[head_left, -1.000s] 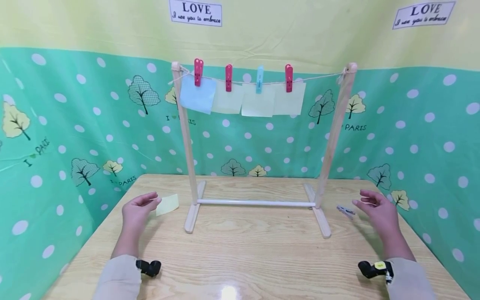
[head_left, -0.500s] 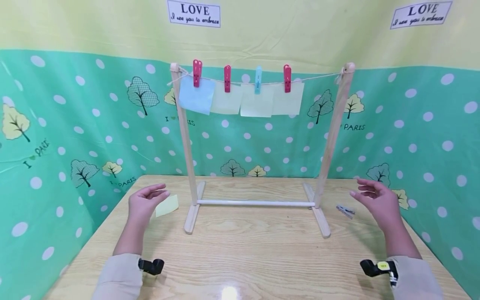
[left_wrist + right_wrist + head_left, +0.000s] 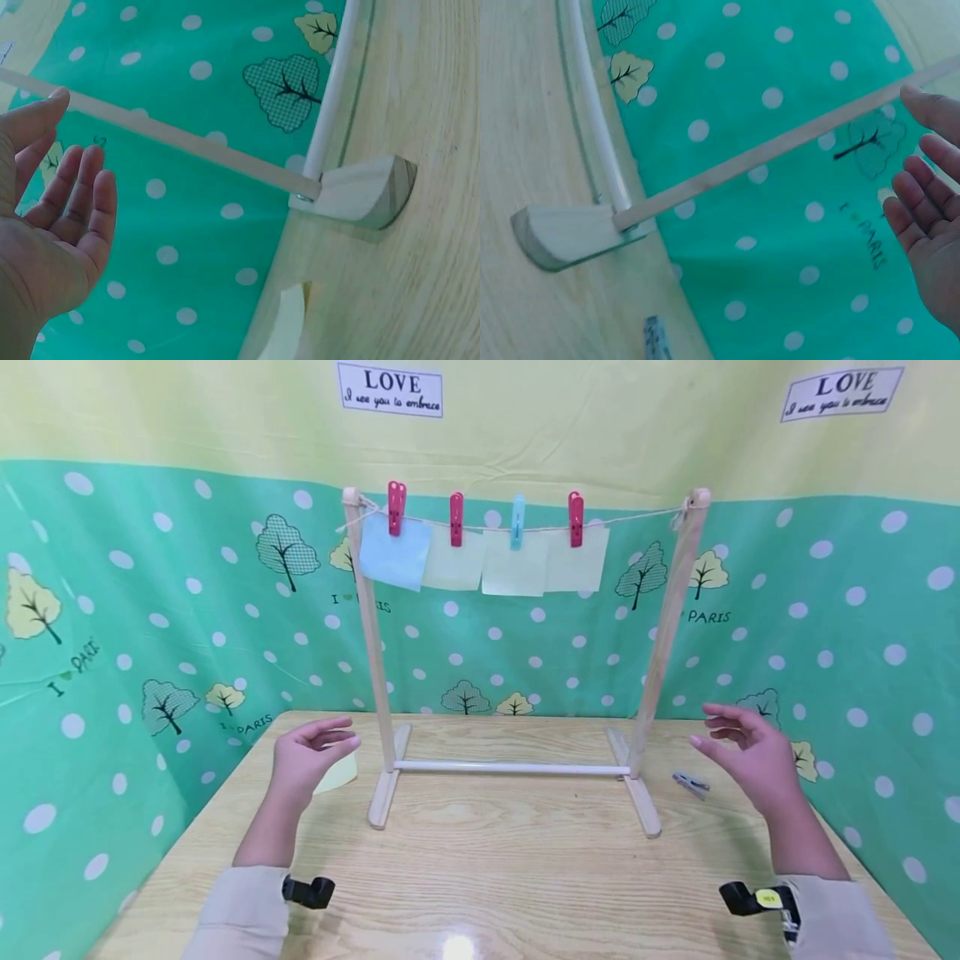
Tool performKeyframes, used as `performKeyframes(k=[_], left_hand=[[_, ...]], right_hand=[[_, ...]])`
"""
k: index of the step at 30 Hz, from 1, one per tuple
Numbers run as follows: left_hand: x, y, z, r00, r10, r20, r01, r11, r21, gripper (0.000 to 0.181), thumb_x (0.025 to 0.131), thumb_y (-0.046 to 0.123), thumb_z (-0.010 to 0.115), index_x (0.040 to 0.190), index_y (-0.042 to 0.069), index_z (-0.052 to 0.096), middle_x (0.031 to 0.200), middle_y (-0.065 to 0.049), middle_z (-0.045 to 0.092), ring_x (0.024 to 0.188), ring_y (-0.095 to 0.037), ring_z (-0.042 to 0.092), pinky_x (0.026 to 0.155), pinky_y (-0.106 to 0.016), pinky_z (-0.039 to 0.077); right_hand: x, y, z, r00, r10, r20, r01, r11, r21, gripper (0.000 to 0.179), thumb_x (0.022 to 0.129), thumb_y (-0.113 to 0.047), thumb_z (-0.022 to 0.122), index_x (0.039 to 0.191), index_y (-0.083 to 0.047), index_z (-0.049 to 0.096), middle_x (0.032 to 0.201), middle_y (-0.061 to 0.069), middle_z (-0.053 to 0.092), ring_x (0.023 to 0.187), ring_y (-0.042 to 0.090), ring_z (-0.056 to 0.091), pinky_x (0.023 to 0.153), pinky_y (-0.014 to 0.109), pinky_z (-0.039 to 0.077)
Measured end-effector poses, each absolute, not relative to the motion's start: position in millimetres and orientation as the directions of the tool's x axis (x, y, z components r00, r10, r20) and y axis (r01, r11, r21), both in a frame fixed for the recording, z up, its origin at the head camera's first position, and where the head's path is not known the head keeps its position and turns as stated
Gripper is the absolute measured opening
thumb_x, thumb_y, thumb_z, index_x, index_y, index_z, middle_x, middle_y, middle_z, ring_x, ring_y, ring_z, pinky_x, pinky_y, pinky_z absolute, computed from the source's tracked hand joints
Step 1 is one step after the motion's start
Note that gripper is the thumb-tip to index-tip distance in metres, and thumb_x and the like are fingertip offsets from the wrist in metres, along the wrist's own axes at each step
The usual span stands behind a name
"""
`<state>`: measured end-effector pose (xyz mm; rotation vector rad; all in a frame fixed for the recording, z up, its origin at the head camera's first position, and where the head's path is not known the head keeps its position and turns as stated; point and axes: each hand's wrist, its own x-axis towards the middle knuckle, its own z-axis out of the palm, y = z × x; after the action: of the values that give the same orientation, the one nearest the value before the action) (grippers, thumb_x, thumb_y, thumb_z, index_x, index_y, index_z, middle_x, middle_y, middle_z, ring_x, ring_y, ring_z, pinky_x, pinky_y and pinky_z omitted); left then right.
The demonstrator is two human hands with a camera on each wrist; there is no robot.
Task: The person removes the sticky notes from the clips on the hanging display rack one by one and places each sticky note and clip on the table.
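Observation:
My left hand (image 3: 309,760) hovers over the table's left side with relaxed, slightly bent fingers and nothing in it. Beneath it, partly hidden in the head view, lies a pale yellow sticky note (image 3: 339,772), its curled edge showing in the left wrist view. On the right, my right hand (image 3: 753,756) is raised with loosely bent fingers, also holding nothing. A grey clothespin (image 3: 691,784) lies on the table to its left. Between the hands stands a wooden rack, its string (image 3: 637,516) carrying a blue note (image 3: 396,556) and several pale notes (image 3: 514,568) pinned by pink clothespins (image 3: 576,518) and a light blue clothespin (image 3: 517,522).
The rack's left post (image 3: 372,643) and right post (image 3: 667,643) rise from wooden feet joined by a white bar (image 3: 510,767). A green dotted curtain (image 3: 495,677) hangs behind and beside the wood-grain table (image 3: 480,868).
Both hands have risen; the left also shifts right, away from over the sticky note's left edge, while the right moves slightly left. The sticky note and grey clothespin stay on the table.

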<state>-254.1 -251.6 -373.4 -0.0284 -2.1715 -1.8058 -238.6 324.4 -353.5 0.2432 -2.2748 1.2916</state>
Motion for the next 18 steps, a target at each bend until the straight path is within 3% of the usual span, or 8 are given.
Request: performKeyframes(k=[3,8,13,18], left_hand=[[-253.3,-245.6,-367.6,-0.951,-0.143,0.274,0.239,0.224,0.945,0.051,0.082,0.019,0.081,0.124,-0.003,0.063,0.104,-0.001,0.072,0.091,-0.005,0.068,0.080,-0.017,0.055],[-252.5,-235.7,-359.1,-0.940,-0.079,0.332,0.309,0.216,0.926,0.049,0.082,0.016,0.081,0.123,-0.005,0.063,0.108,0.001,0.071,0.097,-0.011,0.068,0.082,-0.020,0.056],[-253.8,-223.9,-351.3,-0.935,-0.039,0.353,0.341,0.186,0.922,0.050,0.081,0.012,0.082,0.122,-0.008,0.062,0.113,-0.012,0.069,0.101,-0.017,0.067,0.083,-0.022,0.056],[-257.3,-208.7,-342.4,-0.941,-0.009,0.338,0.330,0.183,0.926,0.050,0.079,0.015,0.084,0.121,-0.003,0.065,0.108,-0.005,0.071,0.102,-0.021,0.066,0.084,-0.023,0.056]], right_hand=[[-237.1,320.3,-347.0,-0.834,0.063,0.548,-0.434,0.537,-0.723,0.050,0.083,-0.006,0.078,0.129,-0.003,0.059,0.117,-0.012,0.056,0.100,0.002,0.054,0.088,0.006,0.043],[-235.5,313.3,-332.8,-0.798,0.003,0.602,-0.511,0.525,-0.680,0.050,0.080,0.005,0.078,0.126,0.001,0.059,0.118,-0.004,0.056,0.100,0.006,0.054,0.091,0.008,0.043],[-235.2,306.5,-315.9,-0.764,-0.068,0.641,-0.583,0.497,-0.642,0.052,0.078,0.010,0.076,0.127,0.002,0.060,0.118,-0.006,0.056,0.101,0.006,0.055,0.087,0.009,0.046],[-235.0,300.3,-298.1,-0.757,-0.108,0.645,-0.601,0.504,-0.620,0.052,0.079,0.009,0.076,0.127,0.001,0.059,0.121,-0.007,0.055,0.101,0.006,0.056,0.087,0.009,0.046]])
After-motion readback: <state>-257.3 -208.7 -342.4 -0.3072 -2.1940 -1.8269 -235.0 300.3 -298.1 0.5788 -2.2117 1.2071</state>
